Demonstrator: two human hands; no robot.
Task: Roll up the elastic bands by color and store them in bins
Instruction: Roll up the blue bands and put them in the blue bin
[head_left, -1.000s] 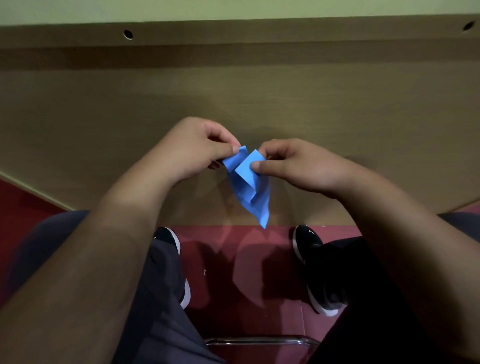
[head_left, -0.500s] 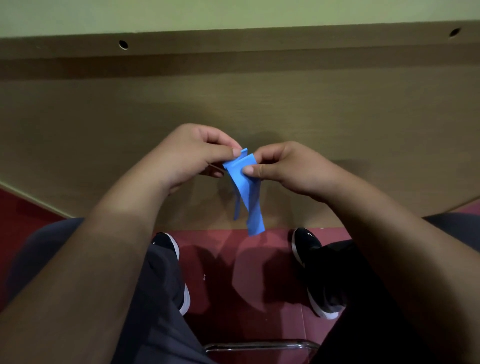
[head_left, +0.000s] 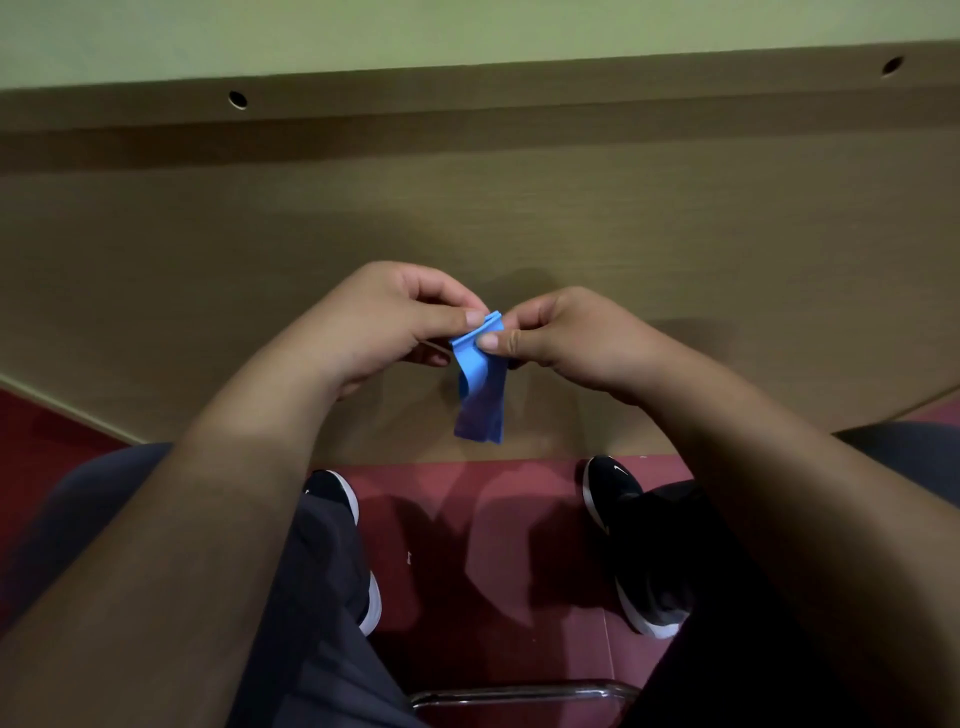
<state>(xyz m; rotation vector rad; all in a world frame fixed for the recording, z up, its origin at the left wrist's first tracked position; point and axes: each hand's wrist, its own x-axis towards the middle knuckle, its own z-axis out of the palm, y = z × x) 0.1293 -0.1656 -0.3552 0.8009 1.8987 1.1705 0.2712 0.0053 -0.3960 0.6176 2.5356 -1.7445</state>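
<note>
- Between the two hands, held in the air over the lap: blue elastic band (head_left: 480, 374), folded over on itself. Its top edge is pinched and its loose end hangs straight down in front of the wooden panel (head_left: 675, 234).
- Lower part of the band is in shade and darker; number of layers, cannot tell.
- Left hand (head_left: 384, 322): thumb and curled fingers pinch the band's upper left corner, thumb tip at the top fold.
- Right hand (head_left: 571, 338): thumb and forefinger pinch the upper right edge, thumb lying on the band's face just below the left thumb; other fingers curled in.
- Hands sit close together, meeting at the band.
- Panel is brown and runs across the whole view, with left hole (head_left: 238, 99) and right hole (head_left: 892, 65) in its upper strip; pale green wall (head_left: 467, 31) above.
- Below: red floor (head_left: 493, 545), left shoe (head_left: 332, 493) and right shoe (head_left: 608, 483), black with white soles and set apart; dark trousers (head_left: 322, 623).
- Bottom edge: curved metal chair rail (head_left: 519, 693).
</note>
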